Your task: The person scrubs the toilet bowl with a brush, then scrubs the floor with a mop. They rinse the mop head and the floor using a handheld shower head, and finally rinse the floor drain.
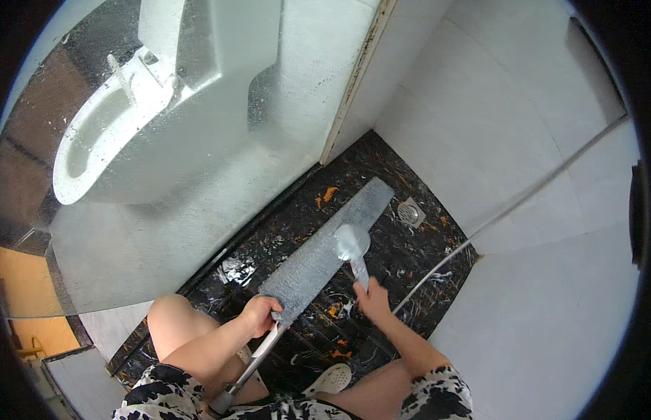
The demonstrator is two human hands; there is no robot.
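Observation:
My left hand [259,315] grips the near end of a long grey microfibre flat mop head [309,268], where its metal pole [254,365] joins. The pole slants back between my knees. In my right hand [373,300] is the handle of a shower head [352,242], held over the mop pad's middle. Whether water is running from it cannot be told for sure. From near my right hand the shower hose [483,228] stretches up to the right. The pad's far end reaches close to a square metal floor drain [410,212].
The floor [357,336] is dark marbled stone with wet, shiny patches. A glass partition [199,236] stands at left, with a white washbasin [104,142] behind it. Tiled walls [504,105] rise at right. Beneath me is a white perforated clog [331,379].

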